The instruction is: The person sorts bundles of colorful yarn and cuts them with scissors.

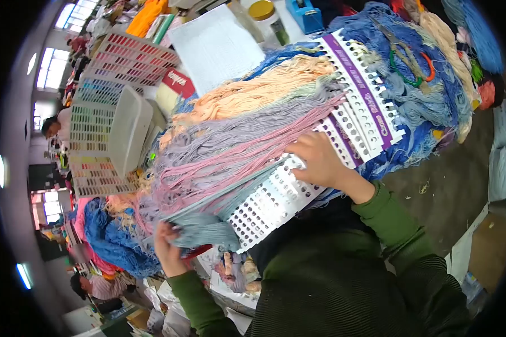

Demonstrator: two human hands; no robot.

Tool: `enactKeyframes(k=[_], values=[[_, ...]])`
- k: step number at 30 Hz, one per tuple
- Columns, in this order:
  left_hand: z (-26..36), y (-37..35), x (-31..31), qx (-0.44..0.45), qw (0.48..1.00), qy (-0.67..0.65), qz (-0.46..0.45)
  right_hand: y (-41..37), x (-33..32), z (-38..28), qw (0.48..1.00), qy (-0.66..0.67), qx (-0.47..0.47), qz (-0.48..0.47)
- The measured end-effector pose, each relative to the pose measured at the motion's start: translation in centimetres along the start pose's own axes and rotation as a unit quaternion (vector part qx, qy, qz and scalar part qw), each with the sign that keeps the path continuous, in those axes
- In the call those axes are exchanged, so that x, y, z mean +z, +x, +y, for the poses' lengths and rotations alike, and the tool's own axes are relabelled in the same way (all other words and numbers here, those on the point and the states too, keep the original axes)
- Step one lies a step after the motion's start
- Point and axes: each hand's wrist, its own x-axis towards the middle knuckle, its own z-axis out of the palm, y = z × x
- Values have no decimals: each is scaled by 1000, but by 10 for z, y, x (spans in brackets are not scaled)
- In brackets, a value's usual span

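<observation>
My left hand (170,247) is closed around the end of a grey-teal skein of embroidery thread (208,231), low on the left of the pile. My right hand (323,160) is bent over the white perforated thread card (275,205), its thumb and fingers closed at the card's edge; whether a strand is also pinched there is hidden. Pink thread (247,143), lilac thread (225,126) and peach thread (253,90) hang from cards side by side. A card with a purple printed strip (365,92) lies above, overlapping the others.
Blue thread (427,112) heaps at the right, with scissors (407,56) with green and orange handles on it. A paper sheet (216,48), a yellow-lidded jar (269,22) and a blue tape dispenser (305,16) stand behind. At left are a colour chart (98,112) and a plastic tub (130,132).
</observation>
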Motion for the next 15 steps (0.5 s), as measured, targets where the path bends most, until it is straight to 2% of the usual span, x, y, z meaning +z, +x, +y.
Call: enactKeyframes(k=[1, 2, 3, 4, 5, 6, 8, 10, 13, 15], values=[[21, 4, -39, -7, 986, -152, 71, 0, 1, 0, 1000, -3, -16, 22], [36, -8, -57, -6, 942, -305, 138, 2, 3, 0, 998, -2, -38, 43], [41, -27, -64, 27, 959, -263, 103, 2, 4, -1, 998, -4, -40, 37], [39, -41, -66, 94, 978, -162, 95, 3, 4, -2, 998, -6, -41, 37], [30, -59, -43, 99, 983, -143, 57, 4, -2, -6, 999, -19, 2, -36], [15, -77, -9, 91, 988, -125, 16, 4, 0, -8, 999, -28, 7, -24], [-22, -99, 42, -23, 995, -81, -61, -1, 13, -10, 998, 4, -1, 62], [-55, -116, 84, 5, 986, 43, -161, -4, 9, -33, 995, 64, 2, 74], [-79, -129, 131, -29, 972, 1, -231, -18, 3, -80, 975, 204, 82, -11], [-88, -133, 147, -43, 959, 1, -279, -26, 3, -103, 938, 304, 147, -76]])
